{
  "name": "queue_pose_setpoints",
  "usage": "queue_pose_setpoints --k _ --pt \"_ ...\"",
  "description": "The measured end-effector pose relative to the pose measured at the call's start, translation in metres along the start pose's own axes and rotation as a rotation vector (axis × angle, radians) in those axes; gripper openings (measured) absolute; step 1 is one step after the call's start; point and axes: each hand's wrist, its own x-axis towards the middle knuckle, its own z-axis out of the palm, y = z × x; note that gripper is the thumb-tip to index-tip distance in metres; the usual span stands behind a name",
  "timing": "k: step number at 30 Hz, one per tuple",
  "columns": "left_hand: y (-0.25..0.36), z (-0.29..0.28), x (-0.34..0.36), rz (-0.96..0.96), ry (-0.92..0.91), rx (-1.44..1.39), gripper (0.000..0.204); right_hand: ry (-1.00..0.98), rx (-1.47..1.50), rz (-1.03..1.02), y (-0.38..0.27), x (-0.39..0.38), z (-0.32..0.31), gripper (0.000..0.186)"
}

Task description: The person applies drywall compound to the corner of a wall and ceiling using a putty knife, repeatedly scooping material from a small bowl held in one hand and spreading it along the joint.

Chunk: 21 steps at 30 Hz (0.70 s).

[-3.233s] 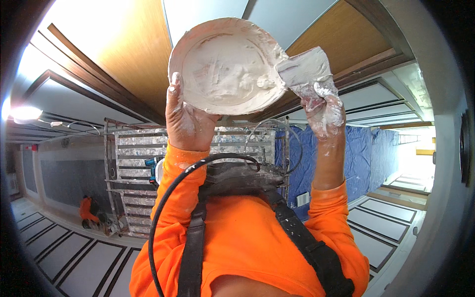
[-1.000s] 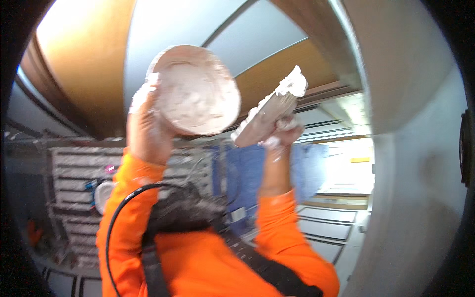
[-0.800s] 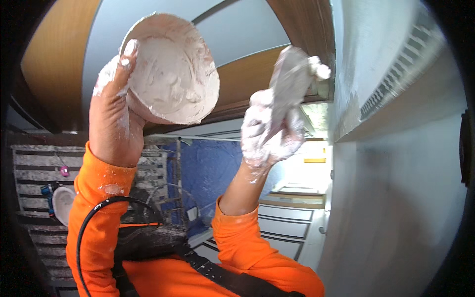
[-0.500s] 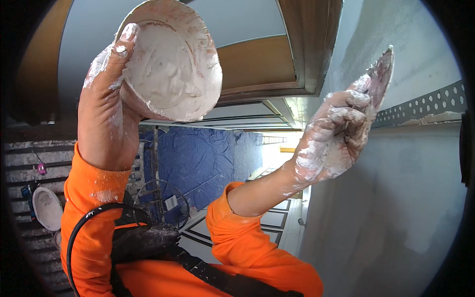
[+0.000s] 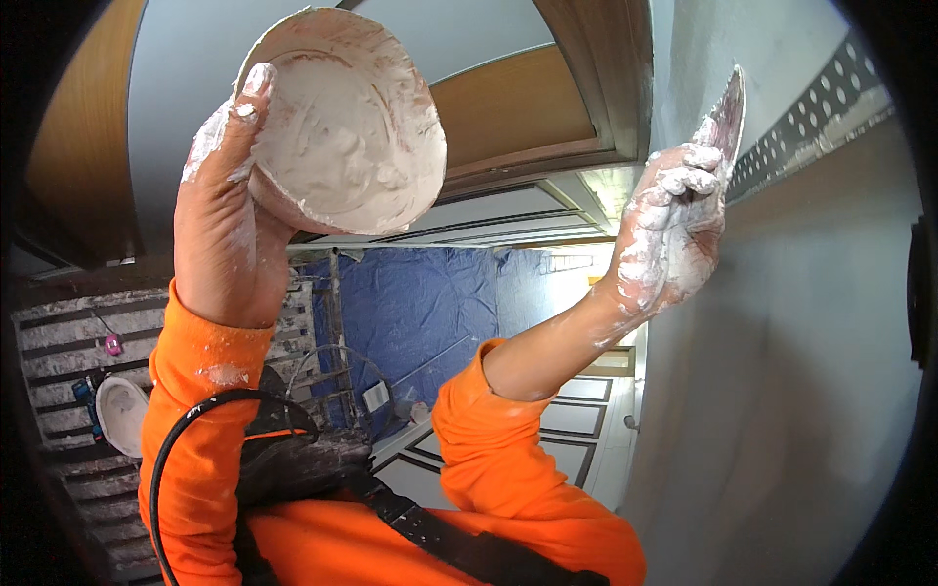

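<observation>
lh (image 5: 227,210) grips rnd bowl (image 5: 422,109) w/ lumpy paste (image 5: 342,146); rh (image 5: 672,227), thin blade (image 5: 731,109)

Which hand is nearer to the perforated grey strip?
Right. The right hand is just left of the strip; the left hand, holding the bowl, is much farther left.

A round, pale bowl (image 5: 418,117) is being held tilted at the upper left, its open mouth being turned toward the camera. Its floor and inner wall are being covered by whitish paste (image 5: 342,156), smeared and lumpy. A paste-smeared scraper (image 5: 729,115) is being held nearly upright at the right, well apart from the bowl, its flat blade being presented almost edge-on.
</observation>
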Motion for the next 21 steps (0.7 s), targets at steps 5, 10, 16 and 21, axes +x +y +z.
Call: queue_pose_setpoints --k 5,10,16,21 --pt "-0.003 0.015 -0.005 -0.016 0.026 0.006 0.05 -0.004 -0.074 0.01 -0.01 -0.015 0.015 0.061" --pt "-0.004 0.018 -0.008 -0.008 -0.013 0.004 0.051 -0.001 -0.125 -0.007 -0.007 -0.04 0.033 0.068" --pt "0.002 0.037 -0.026 0.121 0.078 0.18 0.049 0.018 -0.165 -0.033 -0.01 -0.07 0.025 0.07" --pt "-0.006 -0.002 -0.007 0.053 0.015 0.08 0.047 0.177 -0.222 0.067 -0.011 -0.054 -0.028 0.044"
